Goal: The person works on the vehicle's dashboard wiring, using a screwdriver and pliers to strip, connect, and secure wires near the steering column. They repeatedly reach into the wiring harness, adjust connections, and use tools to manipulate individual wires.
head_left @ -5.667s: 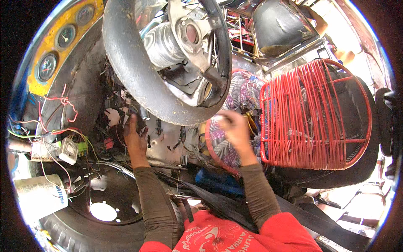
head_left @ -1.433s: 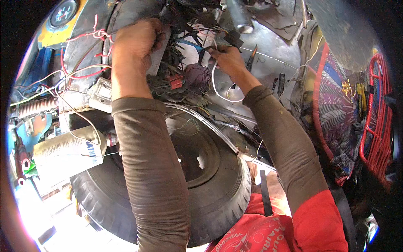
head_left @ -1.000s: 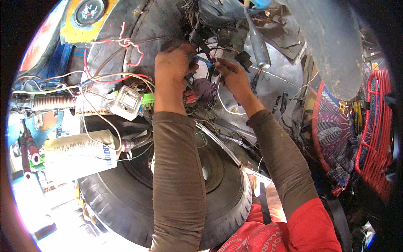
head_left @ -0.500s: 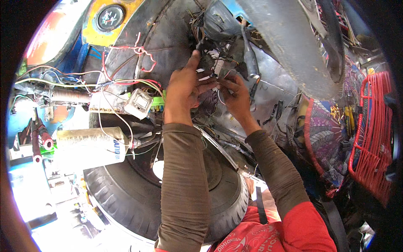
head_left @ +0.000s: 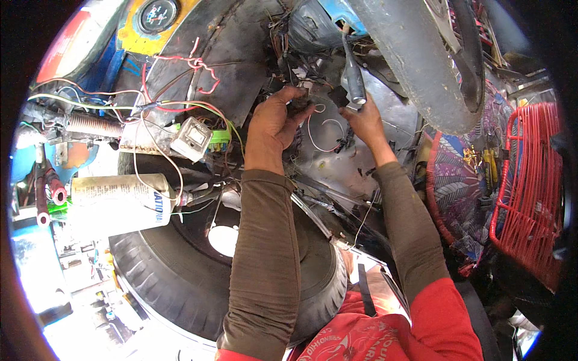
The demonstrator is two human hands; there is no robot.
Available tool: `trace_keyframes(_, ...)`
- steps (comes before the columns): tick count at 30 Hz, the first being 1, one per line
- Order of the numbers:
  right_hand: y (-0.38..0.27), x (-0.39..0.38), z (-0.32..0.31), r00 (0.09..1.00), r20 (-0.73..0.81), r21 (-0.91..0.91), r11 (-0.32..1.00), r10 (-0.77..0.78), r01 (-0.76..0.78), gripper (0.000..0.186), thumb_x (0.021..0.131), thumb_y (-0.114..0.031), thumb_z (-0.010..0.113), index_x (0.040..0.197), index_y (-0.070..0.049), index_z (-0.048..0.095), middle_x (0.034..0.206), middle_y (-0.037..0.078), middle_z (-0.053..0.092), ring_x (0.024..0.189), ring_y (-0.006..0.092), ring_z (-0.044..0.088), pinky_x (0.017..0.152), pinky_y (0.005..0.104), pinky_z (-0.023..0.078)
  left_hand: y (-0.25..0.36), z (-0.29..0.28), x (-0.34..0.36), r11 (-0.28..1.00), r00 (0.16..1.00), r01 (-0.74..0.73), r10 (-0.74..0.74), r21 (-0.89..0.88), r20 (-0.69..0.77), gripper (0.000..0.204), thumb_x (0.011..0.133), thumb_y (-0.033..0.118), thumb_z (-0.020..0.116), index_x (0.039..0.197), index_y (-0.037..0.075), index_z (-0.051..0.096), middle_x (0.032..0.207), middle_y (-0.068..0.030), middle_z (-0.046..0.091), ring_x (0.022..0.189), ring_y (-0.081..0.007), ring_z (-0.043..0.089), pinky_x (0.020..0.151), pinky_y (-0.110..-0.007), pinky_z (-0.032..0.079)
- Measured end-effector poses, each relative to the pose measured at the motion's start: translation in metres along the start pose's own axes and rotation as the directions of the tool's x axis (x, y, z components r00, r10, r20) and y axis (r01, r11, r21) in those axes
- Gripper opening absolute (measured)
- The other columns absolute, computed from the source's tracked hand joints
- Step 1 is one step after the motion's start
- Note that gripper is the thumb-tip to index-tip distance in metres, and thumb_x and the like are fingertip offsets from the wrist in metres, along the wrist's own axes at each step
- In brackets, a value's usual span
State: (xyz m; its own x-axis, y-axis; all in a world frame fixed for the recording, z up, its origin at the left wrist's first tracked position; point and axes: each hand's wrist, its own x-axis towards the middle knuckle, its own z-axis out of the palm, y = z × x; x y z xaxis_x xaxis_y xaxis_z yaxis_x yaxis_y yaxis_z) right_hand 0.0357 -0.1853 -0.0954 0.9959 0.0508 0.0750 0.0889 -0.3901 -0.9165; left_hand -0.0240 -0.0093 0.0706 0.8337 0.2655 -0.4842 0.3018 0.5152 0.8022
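My left hand (head_left: 271, 123) is closed, thumb and fingers curled round a dark bundle of wires (head_left: 299, 107) below the thicker wiring harness (head_left: 280, 42). A thin white wire (head_left: 332, 146) loops down beside that bundle. My right hand (head_left: 368, 127) is raised to the right of it, just under a hanging dark rubber-sleeved lever (head_left: 353, 72) with a pale end. At its thumb tip is a small flat black piece (head_left: 338, 96), which it appears to pinch. The lever partly hides its fingers.
A tyre (head_left: 168, 271) lies below my forearms. To the left are a white plastic bottle (head_left: 120, 198), a square clear-cased part (head_left: 191, 138), loose red and white wires (head_left: 198, 63) and a gauge (head_left: 158, 17). A grey curved fender (head_left: 415, 60) and a red corded rack (head_left: 527, 192) stand right.
My right hand has moved right and slightly up, away from my left hand, to beside the lever. My left hand stays at the wires. The whole view has shifted a little.
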Motion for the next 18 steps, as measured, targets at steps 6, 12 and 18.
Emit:
trace_keyframes(6, -0.002, 0.015, 0.011, 0.980, 0.197, 0.400, 0.915, -0.034, -0.049, 0.062, 0.085, -0.024, 0.081, 0.140, -0.004, 0.060, 0.134, 0.022, 0.066, 0.125, 0.0308, 0.064, 0.104, 0.0398, 0.049, -0.008, 0.000, 0.003, 0.993, 0.997, -0.070, 0.066, 0.094, 0.050, 0.025, 0.091, 0.014, 0.078, 0.111, 0.003, 0.068, 0.110, -0.0073, 0.070, 0.112, -0.0215, 0.062, 0.095, -0.041, 0.059)
trace_keyframes(12, -0.057, -0.024, -0.017, 0.956, 0.188, 0.276, 0.946, -0.224, 0.167, 0.058, 0.085, -0.009, 0.082, 0.139, -0.006, 0.060, 0.130, 0.008, 0.066, 0.114, 0.0224, 0.065, 0.098, 0.0332, 0.052, -0.007, 0.000, 0.000, 0.977, 0.992, -0.093, 0.108, 0.191, -0.068, 0.033, 0.091, 0.026, 0.081, 0.114, 0.005, 0.070, 0.116, -0.0037, 0.070, 0.107, -0.0186, 0.061, 0.091, -0.038, 0.052)
trace_keyframes(18, -0.094, -0.026, -0.018, 0.932, 0.244, 0.492, 0.862, -0.268, 0.119, 0.053, 0.088, -0.018, 0.082, 0.135, -0.003, 0.063, 0.131, 0.008, 0.063, 0.111, 0.0155, 0.061, 0.090, 0.0319, 0.053, 0.005, -0.010, -0.003, 0.995, 0.995, -0.077, 0.081, 0.058, -0.056, 0.030, 0.096, 0.033, 0.075, 0.117, 0.012, 0.069, 0.115, 0.0001, 0.068, 0.104, -0.0164, 0.059, 0.091, -0.035, 0.050)
